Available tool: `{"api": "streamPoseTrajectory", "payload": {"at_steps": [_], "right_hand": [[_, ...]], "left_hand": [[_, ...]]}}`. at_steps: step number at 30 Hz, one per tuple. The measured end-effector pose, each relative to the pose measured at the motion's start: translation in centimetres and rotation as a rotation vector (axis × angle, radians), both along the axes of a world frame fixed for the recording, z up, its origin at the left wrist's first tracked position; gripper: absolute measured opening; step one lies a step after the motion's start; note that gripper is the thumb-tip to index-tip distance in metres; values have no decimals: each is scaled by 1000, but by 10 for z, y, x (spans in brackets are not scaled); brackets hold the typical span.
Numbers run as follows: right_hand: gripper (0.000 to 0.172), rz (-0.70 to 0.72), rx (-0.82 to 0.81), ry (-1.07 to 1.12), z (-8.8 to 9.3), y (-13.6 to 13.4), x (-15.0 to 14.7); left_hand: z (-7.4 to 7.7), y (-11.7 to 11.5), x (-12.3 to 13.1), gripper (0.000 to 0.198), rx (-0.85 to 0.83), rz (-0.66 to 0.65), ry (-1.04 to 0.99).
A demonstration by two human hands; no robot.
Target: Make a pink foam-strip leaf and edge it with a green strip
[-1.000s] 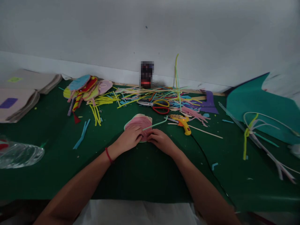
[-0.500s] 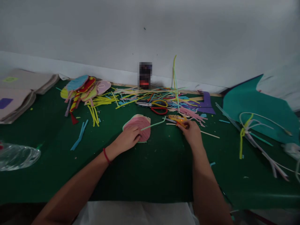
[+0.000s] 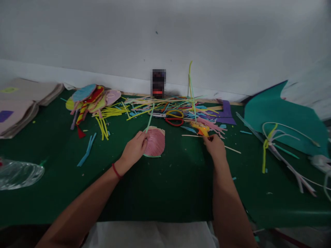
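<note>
A pink coiled foam disc (image 3: 155, 142) with a green rim lies on the green table (image 3: 165, 186). My left hand (image 3: 134, 150) grips its left edge, fingers curled round it, and a light green strip (image 3: 149, 121) sticks up from between the fingers. My right hand (image 3: 215, 146) is closed on the handle of a yellow glue gun (image 3: 200, 127), whose nozzle points left just above the mat.
A heap of coloured foam strips (image 3: 170, 105) with red-handled scissors (image 3: 173, 120) lies behind. Finished foam shapes (image 3: 90, 96) sit at back left, a clear plastic bottle (image 3: 20, 172) at left, teal foam sheet (image 3: 281, 120) and bundled strips (image 3: 274, 144) at right.
My right hand left the disc, reached right to the glue gun and closed on it. My left hand turned the disc so the green strip now points up and away.
</note>
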State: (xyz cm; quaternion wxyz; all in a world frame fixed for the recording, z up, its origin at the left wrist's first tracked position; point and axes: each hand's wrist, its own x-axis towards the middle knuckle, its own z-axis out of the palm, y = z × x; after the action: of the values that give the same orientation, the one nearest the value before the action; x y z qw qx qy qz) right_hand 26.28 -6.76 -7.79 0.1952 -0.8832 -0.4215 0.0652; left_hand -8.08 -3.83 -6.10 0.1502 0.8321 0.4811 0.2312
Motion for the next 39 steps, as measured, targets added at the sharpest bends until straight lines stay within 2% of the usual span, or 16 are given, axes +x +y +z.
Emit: {"api": "streamPoseTrajectory", "payload": {"at_steps": [2,5,8,11,14,17,19,22,24,26,28,31,34,36,39], "right_hand": [[30,-99,63,10,2,-1,11],[27,-244,61,51,2,-3,28],[28,-266,60,69,1,-4,36],[27,-200,239,-33,7,-4,24],[25,46,519,-121,18,-5,-13],[25,407,631,-117,23,-8,-64],[22,643,589,-83,21,-11,-97],[18,985,428,-30,10,-13,-126],[19,1099,295,37,3,-13,-130],[20,1076,195,104,-1,-12,-125],[22,954,166,162,-1,-11,-116],[23,767,190,284,2,-10,-106],[21,721,185,409,2,-9,-109],[20,749,189,427,-1,-9,-116],[20,790,209,425,-4,-9,-126]], "left_hand": [[0,1,-1,24,9,20,4],[-1,1,-1,27,11,46,2],[-3,1,-2,28,8,78,24],[-3,0,-2,27,3,72,93],[-1,-4,-1,28,25,-58,170],[-1,-8,3,31,96,-275,152],[-4,-11,6,34,150,-369,107],[-10,-12,9,35,181,-408,59],[-11,-11,9,33,182,-403,52],[-8,-10,9,32,204,-367,49],[-1,-9,7,32,250,-261,26],[9,-3,-2,31,293,34,-3],[10,6,-15,30,226,307,84],[5,13,-23,33,148,391,178],[-6,21,-28,35,64,381,208]]}}
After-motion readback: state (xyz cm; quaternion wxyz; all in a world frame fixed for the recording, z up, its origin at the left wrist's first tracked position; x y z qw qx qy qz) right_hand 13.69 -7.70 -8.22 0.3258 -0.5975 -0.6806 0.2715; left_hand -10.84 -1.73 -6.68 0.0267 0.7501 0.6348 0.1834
